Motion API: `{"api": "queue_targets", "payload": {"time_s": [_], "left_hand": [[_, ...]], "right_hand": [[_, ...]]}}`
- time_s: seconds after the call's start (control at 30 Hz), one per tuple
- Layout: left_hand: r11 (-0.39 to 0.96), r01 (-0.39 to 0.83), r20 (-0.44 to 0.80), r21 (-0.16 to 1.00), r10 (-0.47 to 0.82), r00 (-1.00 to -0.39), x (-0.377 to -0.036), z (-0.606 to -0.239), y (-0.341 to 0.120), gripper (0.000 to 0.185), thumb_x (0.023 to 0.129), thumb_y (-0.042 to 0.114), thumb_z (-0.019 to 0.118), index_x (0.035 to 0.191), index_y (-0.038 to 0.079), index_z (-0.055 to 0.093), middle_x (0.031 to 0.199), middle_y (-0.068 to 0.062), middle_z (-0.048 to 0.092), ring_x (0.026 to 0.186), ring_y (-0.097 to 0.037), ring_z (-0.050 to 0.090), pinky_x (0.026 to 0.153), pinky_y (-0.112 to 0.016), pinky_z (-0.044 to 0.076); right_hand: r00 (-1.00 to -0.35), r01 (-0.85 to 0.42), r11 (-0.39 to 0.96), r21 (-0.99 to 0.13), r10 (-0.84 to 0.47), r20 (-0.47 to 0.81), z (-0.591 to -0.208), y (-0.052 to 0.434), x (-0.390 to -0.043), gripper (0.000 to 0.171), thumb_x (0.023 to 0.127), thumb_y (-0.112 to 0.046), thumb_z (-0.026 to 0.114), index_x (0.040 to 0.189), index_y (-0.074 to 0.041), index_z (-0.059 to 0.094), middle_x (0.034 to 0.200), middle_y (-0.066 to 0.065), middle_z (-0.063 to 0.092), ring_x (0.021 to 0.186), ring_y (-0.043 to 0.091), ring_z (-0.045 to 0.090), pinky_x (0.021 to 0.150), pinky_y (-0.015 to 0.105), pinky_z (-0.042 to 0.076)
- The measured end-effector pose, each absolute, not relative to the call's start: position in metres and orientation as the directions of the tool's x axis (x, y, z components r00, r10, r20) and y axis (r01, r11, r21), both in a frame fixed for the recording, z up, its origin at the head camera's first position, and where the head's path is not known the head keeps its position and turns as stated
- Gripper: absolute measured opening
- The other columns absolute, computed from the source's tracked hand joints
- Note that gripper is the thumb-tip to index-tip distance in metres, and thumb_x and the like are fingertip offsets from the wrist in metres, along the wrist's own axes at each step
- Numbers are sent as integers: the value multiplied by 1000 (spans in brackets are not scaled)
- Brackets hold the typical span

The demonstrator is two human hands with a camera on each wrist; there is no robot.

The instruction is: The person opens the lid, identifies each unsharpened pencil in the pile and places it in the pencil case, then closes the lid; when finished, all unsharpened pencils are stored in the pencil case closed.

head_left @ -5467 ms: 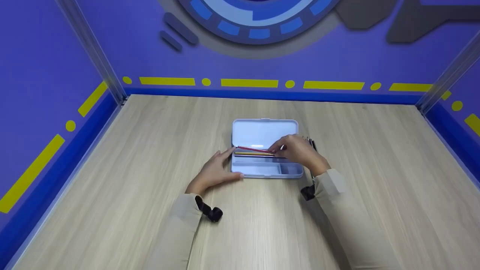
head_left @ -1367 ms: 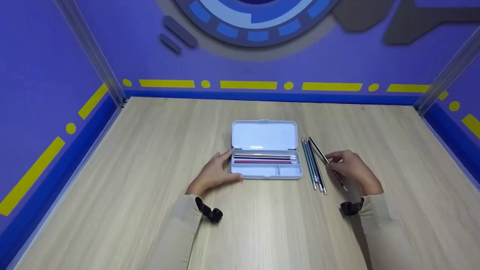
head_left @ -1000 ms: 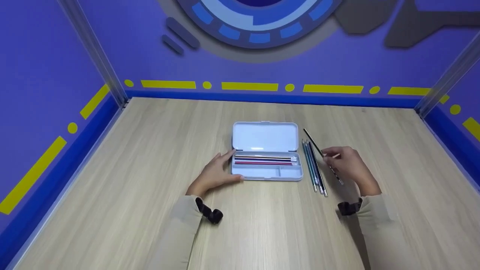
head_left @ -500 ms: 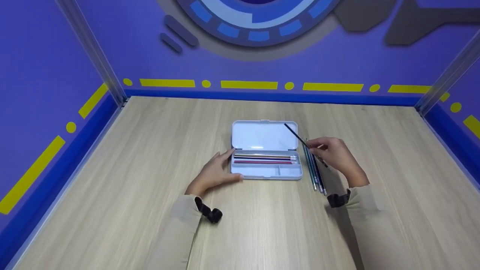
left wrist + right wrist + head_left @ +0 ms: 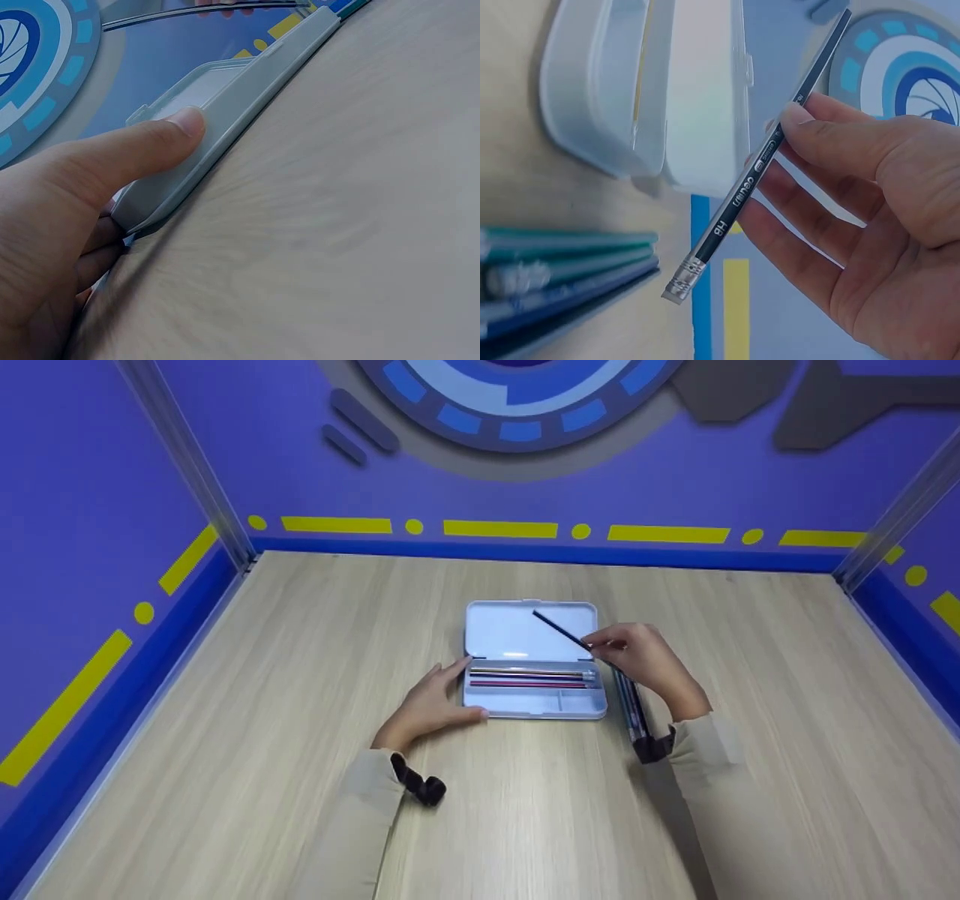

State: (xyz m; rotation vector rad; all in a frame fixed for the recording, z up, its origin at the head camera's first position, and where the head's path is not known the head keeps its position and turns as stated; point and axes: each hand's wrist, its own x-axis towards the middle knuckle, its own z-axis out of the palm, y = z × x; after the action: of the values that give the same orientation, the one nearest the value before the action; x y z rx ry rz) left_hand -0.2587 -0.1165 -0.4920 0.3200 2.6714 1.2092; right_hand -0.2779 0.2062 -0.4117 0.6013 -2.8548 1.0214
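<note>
Your right hand (image 5: 649, 664) pinches a dark pencil (image 5: 561, 631) between thumb and fingers, held tilted above the open white pencil case (image 5: 534, 658) at centre frame; your left hand (image 5: 426, 706) rests relaxed against the case's left end on the desk (image 5: 300, 675)
</note>
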Motion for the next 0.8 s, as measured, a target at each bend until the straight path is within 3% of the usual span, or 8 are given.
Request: {"api": "queue_targets", "payload": {"time_s": [0.4, 0.8], "left_hand": [[637, 137, -65, 758, 283, -957, -260, -493, -117, 102, 67, 56, 81, 151, 24, 32, 155, -5, 35, 147, -38, 15, 119, -54, 16], [645, 156, -52, 748, 292, -955, -260, -493, -118, 101, 67, 56, 81, 151, 26, 32, 155, -5, 36, 147, -38, 15, 118, -55, 19]], "right_hand": [[-904, -413, 728, -548, -399, 152, -404, 176, -282, 22, 86, 2, 67, 105, -6, 75, 98, 12, 74, 90, 25, 67, 81, 41, 58], [-887, -436, 734, -520, -448, 111, -412, 154, -283, 22, 86, 0, 68, 104, -10, 76, 101, 8, 74, 93, 22, 68, 85, 39, 57]]}}
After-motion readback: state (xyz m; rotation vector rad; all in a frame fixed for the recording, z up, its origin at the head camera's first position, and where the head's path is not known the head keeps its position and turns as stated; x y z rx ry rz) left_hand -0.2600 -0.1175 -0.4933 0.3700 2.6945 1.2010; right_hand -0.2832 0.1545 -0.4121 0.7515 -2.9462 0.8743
